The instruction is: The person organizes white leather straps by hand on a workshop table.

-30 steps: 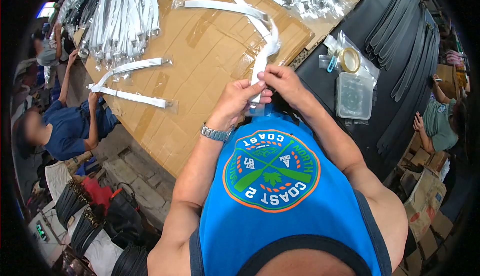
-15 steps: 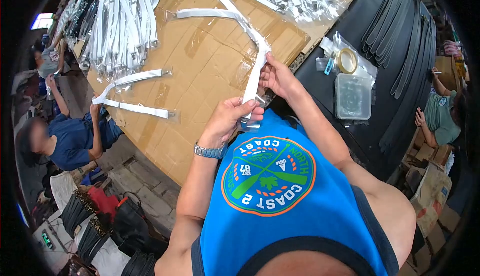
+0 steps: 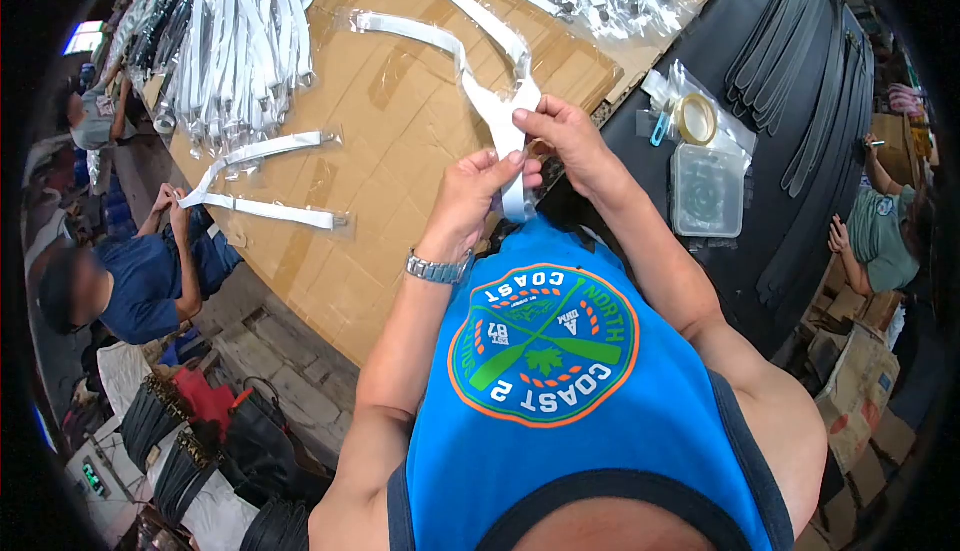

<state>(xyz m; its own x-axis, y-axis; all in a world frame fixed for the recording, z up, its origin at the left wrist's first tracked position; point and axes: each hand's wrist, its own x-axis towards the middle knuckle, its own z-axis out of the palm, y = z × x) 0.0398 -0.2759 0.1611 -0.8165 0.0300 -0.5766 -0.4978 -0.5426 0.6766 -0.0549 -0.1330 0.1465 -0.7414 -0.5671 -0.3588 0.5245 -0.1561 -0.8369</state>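
Note:
A pair of white Y-shaped suspenders [image 3: 509, 127] is in both my hands at the near edge of the cardboard. Its two front straps spread away over the surface, with clear plastic around their ends. My left hand [image 3: 468, 191], below a metal watch, pinches the back strap under the join. Close to the join, my right hand [image 3: 562, 141] has thumb and fingers closed on the suspenders. The strap's lower end hangs toward my blue shirt.
Piles of white suspenders [image 3: 250, 41] lie at the far left and far top. A co-worker [image 3: 150, 276] handles another white pair [image 3: 265, 213] at left. A tape roll [image 3: 695, 119], plastic box [image 3: 707, 191] and black straps [image 3: 785, 51] lie at right.
My left hand has slid up the back strap toward the join. My right hand has shifted its grip there, and the two front straps now lie further apart.

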